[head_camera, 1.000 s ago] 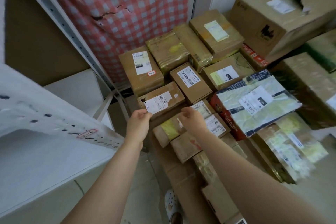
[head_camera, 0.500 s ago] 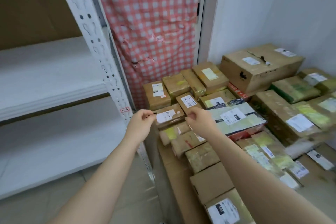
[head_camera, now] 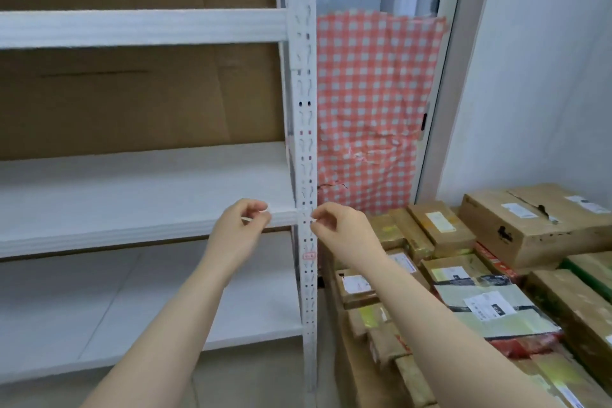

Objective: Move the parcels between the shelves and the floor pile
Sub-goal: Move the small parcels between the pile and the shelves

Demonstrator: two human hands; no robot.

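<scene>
Bare white shelves [head_camera: 139, 195]; floor-piled parcels [head_camera: 490, 305]

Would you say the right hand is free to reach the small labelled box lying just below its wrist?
Probably yes. The right hand holds no parcel, the small labelled box lies uncovered on top of the pile, and nothing stands between them.

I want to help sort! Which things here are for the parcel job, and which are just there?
For the job:
- parcels piled on the floor
- white shelves
- left hand and right hand, both holding no parcel

Just there:
- checked cloth
- brown cardboard behind the shelves
- wall
</scene>
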